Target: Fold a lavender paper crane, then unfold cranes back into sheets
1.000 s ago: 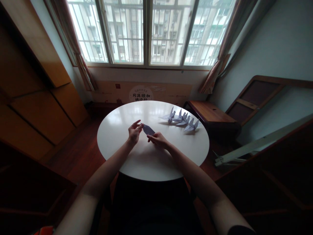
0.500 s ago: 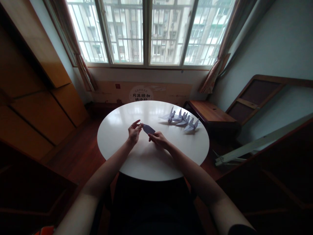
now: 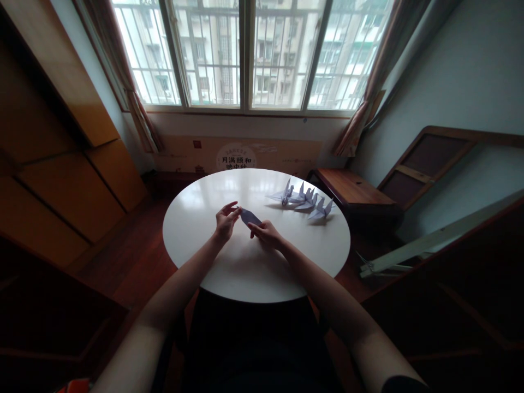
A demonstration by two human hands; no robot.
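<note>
Paper (image 3: 250,216) nudged slightly rightward, no new fold visible; left hand (image 3: 225,223) pinching tip, right hand (image 3: 269,234) gripping opposite end; folded cranes (image 3: 305,200) unmoved. Work seems barely advanced.

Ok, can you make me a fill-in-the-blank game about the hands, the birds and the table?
1. The right hand and the ____ hand hold the same folded paper.
2. The colour of the round table is ____.
3. The paper birds stand nearer the ____ hand than the other one.
4. Daylight comes in between the curtains through the barred ____.

Missing words: left; white; right; window.
</note>
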